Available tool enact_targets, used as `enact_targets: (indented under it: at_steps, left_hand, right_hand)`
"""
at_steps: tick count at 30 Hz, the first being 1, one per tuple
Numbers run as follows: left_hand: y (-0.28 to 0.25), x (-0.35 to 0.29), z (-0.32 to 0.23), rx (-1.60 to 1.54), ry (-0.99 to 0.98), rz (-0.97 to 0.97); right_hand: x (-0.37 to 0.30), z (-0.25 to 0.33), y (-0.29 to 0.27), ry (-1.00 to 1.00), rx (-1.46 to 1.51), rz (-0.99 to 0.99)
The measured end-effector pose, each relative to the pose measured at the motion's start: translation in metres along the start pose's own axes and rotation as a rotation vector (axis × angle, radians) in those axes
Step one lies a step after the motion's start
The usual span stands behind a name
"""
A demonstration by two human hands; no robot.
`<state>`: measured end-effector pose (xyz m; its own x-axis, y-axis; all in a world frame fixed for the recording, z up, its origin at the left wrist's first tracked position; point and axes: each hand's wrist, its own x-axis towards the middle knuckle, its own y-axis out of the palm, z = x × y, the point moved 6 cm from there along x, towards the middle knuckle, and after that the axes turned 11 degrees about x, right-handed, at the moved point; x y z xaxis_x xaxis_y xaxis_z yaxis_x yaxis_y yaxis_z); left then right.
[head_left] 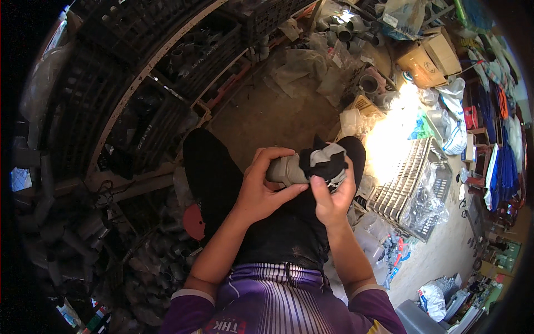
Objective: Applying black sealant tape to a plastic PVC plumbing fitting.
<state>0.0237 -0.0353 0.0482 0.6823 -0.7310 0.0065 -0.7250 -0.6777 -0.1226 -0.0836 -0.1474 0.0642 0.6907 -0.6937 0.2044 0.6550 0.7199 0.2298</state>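
Above my lap, my left hand (257, 192) is wrapped round a grey plastic pipe fitting (287, 171), thumb on the near side and fingers over the far side. The fitting lies sideways and has a wider, collar-like part. In my right hand (335, 205) is a bunched black-and-white rag (327, 161), gripped between thumb and fingers. The rag presses against the fitting's right end and hides it. Both hands are close together between my knees.
Black crates (194, 61) of dark pipe fittings stand on a rack at the left. Loose fittings (150, 256) are heaped beside my left leg. A pale plastic crate (395, 189) with clear bags stands at my right, and cardboard boxes (423, 65) lie farther back.
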Motion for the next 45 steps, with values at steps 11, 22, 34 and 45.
enact_targets:
  at_steps: [11,22,34,45]
  left_hand:
    - [-0.014,0.003,-0.007,0.155,0.073,-0.056]
    - [-0.023,0.007,-0.014,0.393,0.212,0.009]
    - [-0.009,0.009,-0.021,0.431,0.307,0.069]
    - [-0.005,0.005,-0.02,0.417,0.336,0.027]
  right_hand:
    - [0.015,0.013,-0.007,-0.062,-0.321,0.243]
    - [0.021,0.022,0.008,0.033,-0.481,0.636]
    - [0.023,0.013,-0.007,0.11,-0.247,0.252]
    - [0.017,0.037,-0.003,-0.174,-0.482,0.353]
